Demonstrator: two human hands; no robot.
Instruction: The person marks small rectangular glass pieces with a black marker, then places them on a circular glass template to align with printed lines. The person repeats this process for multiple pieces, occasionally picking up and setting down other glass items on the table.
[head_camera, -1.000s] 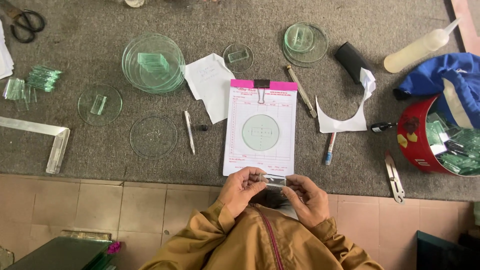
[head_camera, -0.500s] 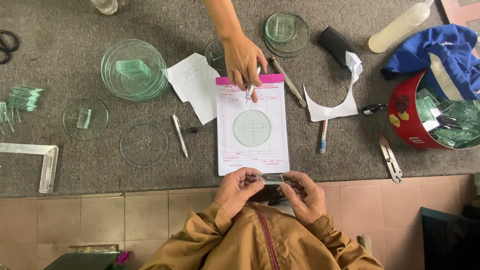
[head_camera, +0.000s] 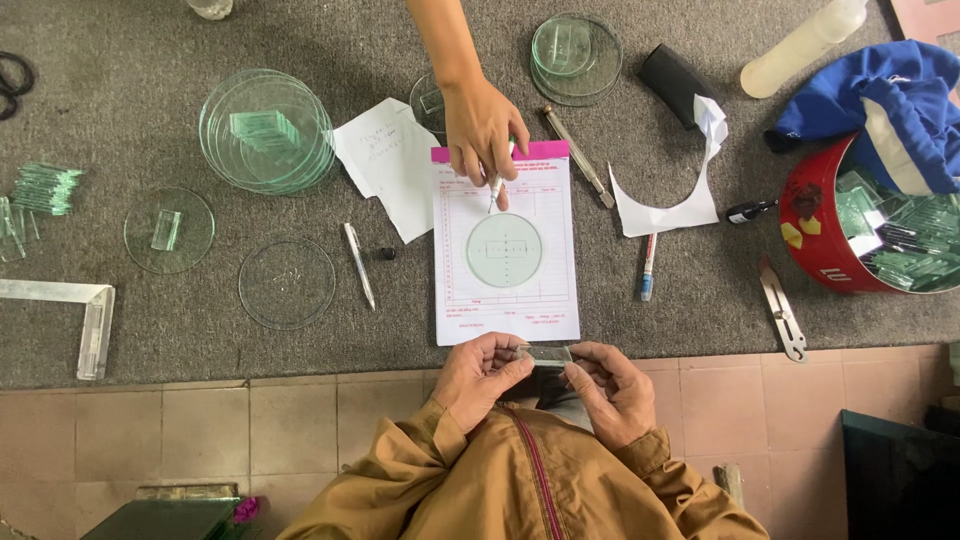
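Both of the wearer's hands are meeting at the near edge of the grey mat (head_camera: 120, 330), just below the printed form (head_camera: 506, 250). The left hand (head_camera: 487, 372) is curling in from the left, palm turned partly up, thumb and forefingers pinching the left end of a small glass piece (head_camera: 545, 354). The right hand (head_camera: 608, 385) is mirroring it from the right, fingers bent and closing on the other end. The glass piece is lying level between the two hands, spanning the gap between them, over the mat edge and the tan sleeves. Wrists are resting close to the body, elbows tucked.

Another person's hand (head_camera: 482, 128) is reaching down from the top of the view, forearm extended, fingers bunched around a pen (head_camera: 494, 187) whose tip is touching the upper part of the form. A glass disc (head_camera: 504, 250) is lying centred on the form.

Left of the form: a white pen (head_camera: 358, 264), a loose paper sheet (head_camera: 385, 165), a stack of glass discs (head_camera: 267, 131) and two single discs nearer the edge. Right of the form: a marker (head_camera: 648, 268), a cut paper scrap (head_camera: 672, 200), and a red tin (head_camera: 826, 245) holding glass pieces, well apart from the hands.
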